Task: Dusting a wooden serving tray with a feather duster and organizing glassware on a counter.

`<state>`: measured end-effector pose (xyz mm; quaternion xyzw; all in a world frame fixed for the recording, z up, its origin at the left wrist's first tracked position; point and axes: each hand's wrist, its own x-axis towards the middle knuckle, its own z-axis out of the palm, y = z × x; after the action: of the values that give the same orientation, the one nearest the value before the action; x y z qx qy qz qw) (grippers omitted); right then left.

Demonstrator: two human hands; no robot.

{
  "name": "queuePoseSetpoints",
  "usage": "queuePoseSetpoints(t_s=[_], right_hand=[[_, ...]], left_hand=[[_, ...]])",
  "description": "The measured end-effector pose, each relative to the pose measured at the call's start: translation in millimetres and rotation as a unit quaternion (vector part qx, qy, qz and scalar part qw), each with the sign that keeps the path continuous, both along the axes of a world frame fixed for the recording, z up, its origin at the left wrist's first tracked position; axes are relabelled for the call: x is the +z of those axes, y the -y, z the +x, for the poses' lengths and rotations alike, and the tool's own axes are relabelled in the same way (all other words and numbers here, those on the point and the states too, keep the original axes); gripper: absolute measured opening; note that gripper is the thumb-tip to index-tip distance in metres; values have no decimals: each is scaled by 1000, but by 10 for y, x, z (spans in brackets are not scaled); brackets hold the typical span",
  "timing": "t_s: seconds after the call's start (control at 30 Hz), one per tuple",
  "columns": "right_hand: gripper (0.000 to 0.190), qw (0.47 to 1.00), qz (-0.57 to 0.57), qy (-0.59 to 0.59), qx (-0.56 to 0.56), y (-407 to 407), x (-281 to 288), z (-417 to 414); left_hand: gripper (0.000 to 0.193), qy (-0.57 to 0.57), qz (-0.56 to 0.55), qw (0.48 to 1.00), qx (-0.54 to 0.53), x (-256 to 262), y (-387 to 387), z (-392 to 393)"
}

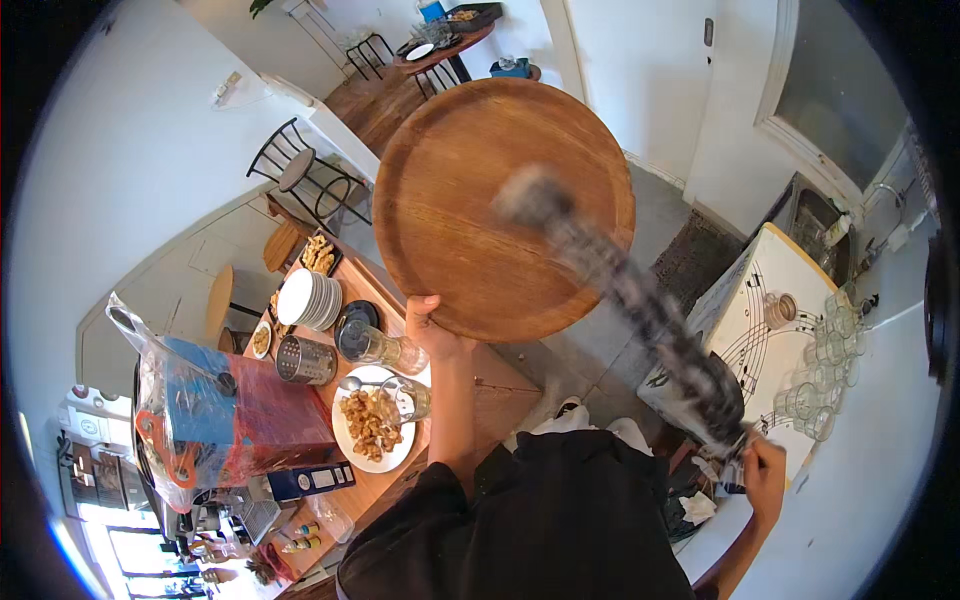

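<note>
My left hand point(442, 334) grips the lower rim of a round wooden tray point(450, 195), thumb on its face. The tray is held up before me with its recessed side towards me. My right hand point(763, 469), low on the right, is closed on one end of a dark cloth point(637, 315). The cloth is blurred and stretches up and left, its far end in front of the tray. I cannot tell whether that end touches the wood. Next to my left forearm is a white plate point(381, 454) of brown food pieces, with a drinking glass point(409, 399) tipped over on it.
On the wooden counter point(375, 495) are stacked white plates point(304, 298), a perforated metal holder point(306, 360) and a plastic-wrapped box point(247, 412). Several glasses point(814, 401) crowd a music-note-patterned worktop point(750, 322) at right, near a sink point(817, 217). A bar chair point(300, 169) stands beyond.
</note>
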<state>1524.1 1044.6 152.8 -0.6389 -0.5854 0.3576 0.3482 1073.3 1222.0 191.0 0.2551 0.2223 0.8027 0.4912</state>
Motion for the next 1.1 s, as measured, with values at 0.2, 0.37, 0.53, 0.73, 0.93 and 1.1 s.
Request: queuePoseSetpoints(t_s=[0.2, 0.37, 0.53, 0.73, 0.93, 1.1], right_hand=[[29, 988, 113, 39, 97, 6, 96, -186], [29, 999, -12, 39, 24, -17, -22, -49], [28, 999, -15, -3, 50, 52, 92, -29], [29, 998, 32, -31, -52, 86, -148, 12], [30, 999, -21, -17, 37, 93, -65, 174], [33, 990, 69, 39, -117, 58, -291, 134]], left_hand=[[52, 8, 17, 1000, 5, -24, -50, -33], [53, 13, -19, 997, 78, -42, -41, -34], [55, -6, 8, 995, 95, -9, -38, -3], [52, 21, 25, 992, 123, -3, -51, -31], [51, 34, 28, 989, 140, -83, -95, -106], [51, 47, -10, 989, 140, -68, -99, -34]])
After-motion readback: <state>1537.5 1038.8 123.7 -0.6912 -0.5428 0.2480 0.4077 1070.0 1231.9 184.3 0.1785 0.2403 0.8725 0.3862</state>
